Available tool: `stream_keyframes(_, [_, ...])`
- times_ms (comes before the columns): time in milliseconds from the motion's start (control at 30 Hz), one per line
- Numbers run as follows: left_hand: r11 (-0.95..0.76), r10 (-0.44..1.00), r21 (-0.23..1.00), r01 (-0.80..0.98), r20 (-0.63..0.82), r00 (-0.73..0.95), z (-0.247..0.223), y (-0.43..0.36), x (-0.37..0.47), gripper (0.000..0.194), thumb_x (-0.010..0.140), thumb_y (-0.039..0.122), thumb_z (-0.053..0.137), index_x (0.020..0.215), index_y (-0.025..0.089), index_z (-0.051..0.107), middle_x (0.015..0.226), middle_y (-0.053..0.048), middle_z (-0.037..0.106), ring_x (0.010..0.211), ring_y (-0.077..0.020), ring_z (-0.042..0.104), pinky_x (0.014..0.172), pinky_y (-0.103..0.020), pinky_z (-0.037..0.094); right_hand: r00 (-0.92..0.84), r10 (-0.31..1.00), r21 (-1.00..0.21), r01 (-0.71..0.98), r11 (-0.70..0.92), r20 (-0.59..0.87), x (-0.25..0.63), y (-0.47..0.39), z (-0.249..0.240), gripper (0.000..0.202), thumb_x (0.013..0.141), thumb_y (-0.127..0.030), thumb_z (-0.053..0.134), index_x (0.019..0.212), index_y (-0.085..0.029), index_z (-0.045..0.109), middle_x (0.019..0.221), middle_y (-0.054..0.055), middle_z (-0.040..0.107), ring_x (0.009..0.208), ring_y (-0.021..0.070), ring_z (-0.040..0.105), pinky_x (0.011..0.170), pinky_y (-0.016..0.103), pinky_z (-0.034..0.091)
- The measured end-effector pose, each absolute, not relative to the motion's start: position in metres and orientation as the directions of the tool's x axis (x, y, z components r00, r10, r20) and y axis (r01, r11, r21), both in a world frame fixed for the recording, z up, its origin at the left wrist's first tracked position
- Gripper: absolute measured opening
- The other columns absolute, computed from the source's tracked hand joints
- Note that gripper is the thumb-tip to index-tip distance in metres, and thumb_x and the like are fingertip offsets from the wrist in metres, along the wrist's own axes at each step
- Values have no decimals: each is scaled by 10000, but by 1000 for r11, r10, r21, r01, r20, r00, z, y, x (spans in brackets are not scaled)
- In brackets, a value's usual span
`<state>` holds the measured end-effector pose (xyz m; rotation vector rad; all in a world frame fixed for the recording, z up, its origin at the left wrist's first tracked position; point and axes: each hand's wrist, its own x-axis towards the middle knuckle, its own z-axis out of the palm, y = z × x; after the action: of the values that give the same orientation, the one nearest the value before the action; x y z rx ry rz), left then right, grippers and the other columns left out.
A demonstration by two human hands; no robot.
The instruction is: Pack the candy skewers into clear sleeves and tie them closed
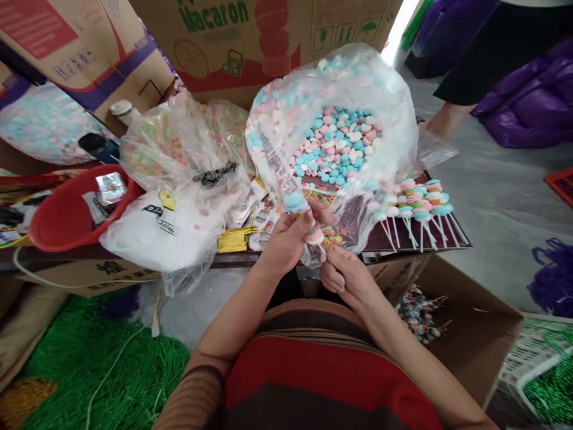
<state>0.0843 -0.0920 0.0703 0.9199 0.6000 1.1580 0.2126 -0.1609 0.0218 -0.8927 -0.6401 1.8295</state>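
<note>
At the table's front edge, my left hand (pixel 289 239) is closed on a clear plastic wrapper (pixel 275 164) and a blue candy (pixel 294 202). A pink and white candy (pixel 314 236) on a white stick is between my two hands. The fingers of my right hand (pixel 342 272) pinch that stick from below. Behind my hands, a large open plastic bag (pixel 396 101) holds pink, blue and white candies (pixel 335 143). Several candy lollipops (pixel 421 203) on white sticks lie at the table's right end.
A red basin (pixel 58 215) and a white plastic bag (pixel 156 239) stand on the left, near yellow ties (pixel 235 240). An open cardboard box (pixel 465 310) is below right. Large cartons (pixel 233 65) rise behind. A person's leg (pixel 452 113) is at back right.
</note>
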Motion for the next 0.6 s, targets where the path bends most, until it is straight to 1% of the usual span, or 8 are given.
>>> stream_keyframes(100, [36, 899, 917, -398, 144, 414, 76, -85, 64, 812, 617, 869, 716, 1131, 245, 651, 1098, -100, 741, 1200, -290, 685, 883, -389, 573, -238, 935, -760, -545, -353, -263, 216, -161, 24, 423, 791, -575, 801, 767, -206, 595, 394, -134, 330, 342, 37, 219, 376, 186, 219])
stream_keyframes(167, [-39, 906, 933, -357, 183, 380, 81, -78, 54, 892, 649, 950, 571, 1212, 261, 634, 1139, -119, 739, 1249, -304, 663, 886, -417, 574, -231, 937, -778, -524, -347, -262, 217, -163, 24, 424, 788, -570, 808, 763, -202, 599, 401, -134, 326, 347, 34, 220, 381, 188, 218])
stream_keyframes(233, [-75, 926, 916, -394, 210, 314, 87, -75, 51, 842, 715, 938, 516, 1208, 267, 643, 1042, -92, 749, 1204, -294, 687, 859, -410, 578, -233, 932, -791, -496, -359, -277, 217, -165, 23, 427, 792, -578, 801, 761, -202, 600, 401, -132, 322, 348, 38, 218, 380, 196, 213])
stream_keyframes(267, [-74, 938, 897, -435, 211, 276, 88, -75, 53, 770, 746, 899, 553, 1166, 263, 660, 948, -65, 744, 1141, -281, 713, 833, -393, 581, -228, 931, -798, -482, -361, -284, 215, -166, 23, 430, 794, -584, 796, 760, -201, 603, 399, -130, 322, 348, 41, 219, 380, 201, 210])
stream_keyframes(333, [-57, 965, 858, -511, 179, 194, 90, -80, 62, 566, 785, 765, 680, 1008, 245, 685, 737, -3, 679, 947, -231, 747, 764, -341, 578, -184, 941, -825, -452, -338, -284, 212, -168, 21, 435, 795, -596, 790, 766, -196, 620, 397, -124, 333, 350, 44, 230, 383, 206, 201])
stream_keyframes(400, [-50, 984, 828, -558, 137, 116, 90, -88, 74, 425, 803, 635, 761, 835, 226, 650, 609, 36, 586, 763, -169, 717, 694, -290, 557, -98, 959, -860, -426, -280, -264, 208, -170, 19, 447, 797, -615, 781, 776, -193, 635, 398, -119, 345, 354, 45, 239, 385, 206, 189])
stream_keyframes(500, [-36, 995, 800, -599, 86, 55, 88, -97, 87, 421, 807, 592, 778, 754, 221, 586, 607, 48, 562, 665, -121, 655, 626, -251, 516, -31, 968, -876, -418, -239, -249, 204, -172, 18, 459, 813, -643, 752, 786, -202, 627, 395, -119, 353, 347, 49, 243, 379, 208, 191])
stream_keyframes(600, [8, 998, 793, -609, 27, 48, 82, -97, 90, 457, 795, 627, 770, 753, 219, 568, 629, 45, 569, 634, -106, 623, 579, -236, 483, -147, 954, -838, -454, -301, -263, 202, -173, 20, 434, 826, -618, 746, 786, -208, 608, 389, -125, 344, 340, 49, 232, 374, 202, 206])
